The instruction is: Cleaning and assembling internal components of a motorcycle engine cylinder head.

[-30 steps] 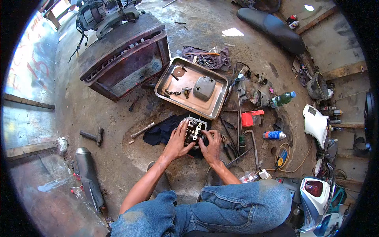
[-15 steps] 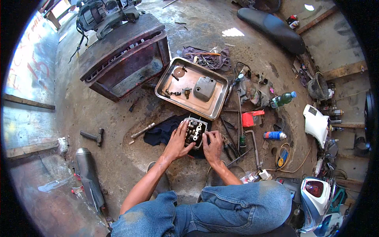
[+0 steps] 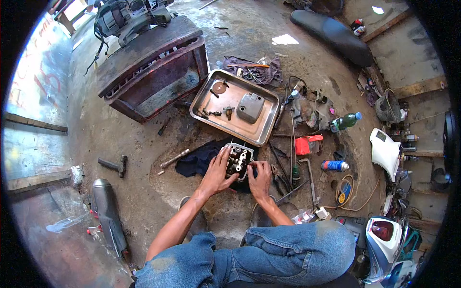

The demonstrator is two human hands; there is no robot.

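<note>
An engine cylinder head (image 3: pixel 238 161), pale metal with dark valve gear inside, lies on a dark blue cloth (image 3: pixel 194 161) on the floor before me. My left hand (image 3: pixel 217 172) grips its left side, the fingers over the rim and the thumb along the near edge. At its right edge is my right hand (image 3: pixel 260 178), the fingers curled in and the thumb close to the rim. Whatever those fingers may pinch is hidden. Just beyond stands a metal tray (image 3: pixel 201 119) holding a grey valve cover (image 3: pixel 250 108), a round sprocket (image 3: pixel 219 87) and several small dark parts.
On the left lie a hammer (image 3: pixel 113 165), a metal rod (image 3: pixel 174 161) and an exhaust muffler (image 3: pixel 106 211). To the right are a red box (image 3: pixel 307 144), a spray can (image 3: pixel 335 165), a green bottle (image 3: pixel 345 122) and several tools. A wooden cabinet (image 3: pixel 153 72) stands far left.
My right hand has shifted very slightly along the cylinder head's right edge, its fingers still curled. The left hand keeps its grip in the same place.
</note>
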